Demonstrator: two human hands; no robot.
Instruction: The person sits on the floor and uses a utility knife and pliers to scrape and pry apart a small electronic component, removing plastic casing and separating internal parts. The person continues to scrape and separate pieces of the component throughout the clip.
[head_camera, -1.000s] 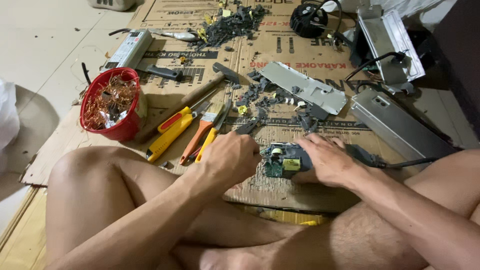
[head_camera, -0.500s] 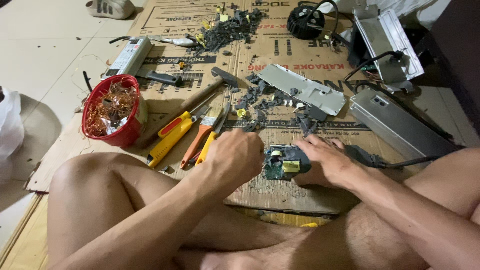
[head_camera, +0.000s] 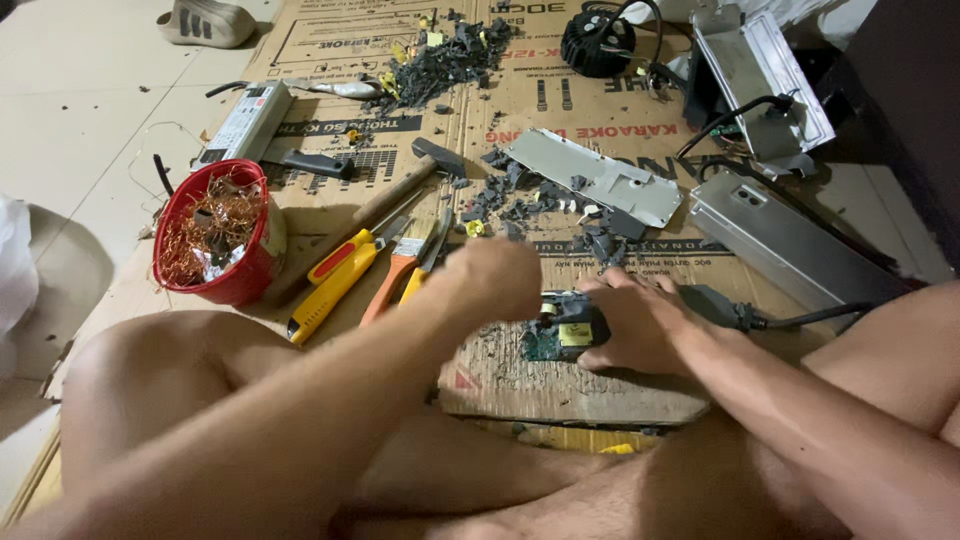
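Our right hand (head_camera: 640, 325) grips the green potted circuit block (head_camera: 562, 328); our blurred left hand (head_camera: 492, 282), grip unclear, sits beside it.

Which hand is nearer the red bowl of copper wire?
Left. The left hand is over the pliers, a short way right of the red bowl; the right hand is farther right, on the circuit board.

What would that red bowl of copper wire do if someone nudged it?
The red bowl would probably slide on the cardboard rather than tip, since it looks wide and squat. The tangled copper wire piled inside likely makes it heavy for its size. Loose strands at the rim could snag or spill if it were pushed hard.
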